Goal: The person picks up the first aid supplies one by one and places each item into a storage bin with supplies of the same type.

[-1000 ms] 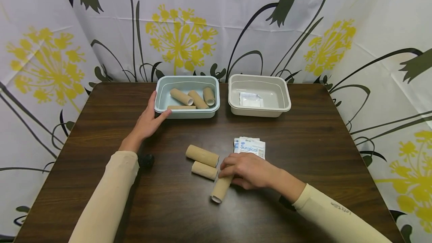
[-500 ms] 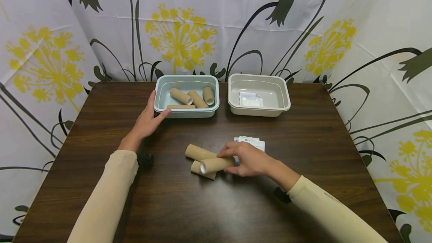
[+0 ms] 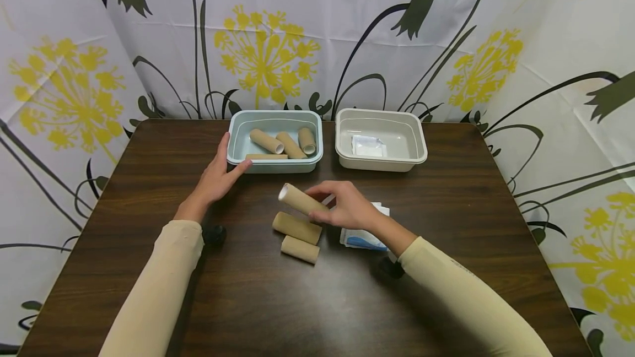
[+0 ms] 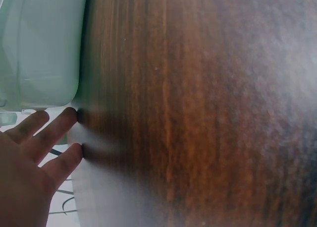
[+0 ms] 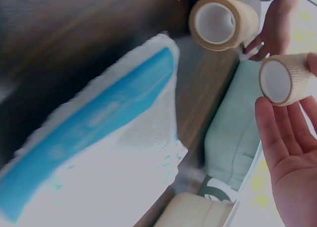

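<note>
My right hand (image 3: pixel 349 205) pinches a tan bandage roll (image 3: pixel 299 199) between thumb and fingers above the table; its white core shows in the right wrist view, where the same roll (image 5: pixel 282 81) sits at the fingertips. Two more tan bandage rolls, one long (image 3: pixel 296 227) and one shorter (image 3: pixel 300 249), lie side by side just below it. Flat white-and-blue paper packets marked surgical (image 3: pixel 364 240) lie partly hidden under my right wrist. My left hand (image 3: pixel 214 178) rests with spread fingers against the left end of the light blue bin (image 3: pixel 278 167), thumb at its front rim.
Inside the blue bin are several bandage rolls (image 3: pixel 266 141). A beige bin (image 3: pixel 382 164) with a white packet (image 3: pixel 369 146) in it stands to its right. Both are at the back edge of the brown wooden table (image 3: pixel 446 208), before a flowered curtain (image 3: pixel 307 32).
My right hand has lifted the bandage roll off the table and moved it up toward the bins, turning it so its open end points left. My left hand has stayed at the blue bin.
</note>
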A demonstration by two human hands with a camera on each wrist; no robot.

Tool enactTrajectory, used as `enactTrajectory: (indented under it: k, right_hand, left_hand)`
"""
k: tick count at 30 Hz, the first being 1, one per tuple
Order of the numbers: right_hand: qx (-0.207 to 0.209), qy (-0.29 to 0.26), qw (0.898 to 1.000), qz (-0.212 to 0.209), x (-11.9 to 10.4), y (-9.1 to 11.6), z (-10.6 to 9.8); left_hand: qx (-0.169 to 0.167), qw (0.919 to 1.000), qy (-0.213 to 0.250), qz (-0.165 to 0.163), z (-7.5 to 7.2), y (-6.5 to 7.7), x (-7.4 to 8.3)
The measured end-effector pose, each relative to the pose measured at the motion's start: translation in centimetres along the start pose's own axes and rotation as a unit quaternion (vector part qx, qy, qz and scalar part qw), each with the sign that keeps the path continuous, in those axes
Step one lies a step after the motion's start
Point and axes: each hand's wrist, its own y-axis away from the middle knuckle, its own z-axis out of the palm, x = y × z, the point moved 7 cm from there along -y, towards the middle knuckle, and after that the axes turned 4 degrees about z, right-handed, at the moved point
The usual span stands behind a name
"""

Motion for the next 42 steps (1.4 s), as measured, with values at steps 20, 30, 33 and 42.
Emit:
enactTrajectory:
  k: [20, 30, 33, 42]
  right_hand:
    - [0.126, -0.057, 0.978, 0.154, 1.2, -8.6, -2.1]
    - [0.184, -0.051, 0.968, 0.163, 1.1, -11.1, -2.4]
    - [0.196, -0.056, 0.964, 0.174, 1.2, -11.6, -2.0]
    - [0.186, -0.085, 0.963, 0.176, 0.7, -13.3, 0.1]
  left_hand:
    - [0.000, 1.0000, 0.002, 0.007, -0.1, -0.2, 0.1]
    - [0.005, 1.0000, 0.002, 0.007, -0.1, -0.2, 0.0]
    - [0.006, 1.0000, 0.003, 0.005, -0.1, -0.2, 0.0]
    - [0.008, 0.9999, 0.007, 0.007, 0.1, -0.3, -0.3]
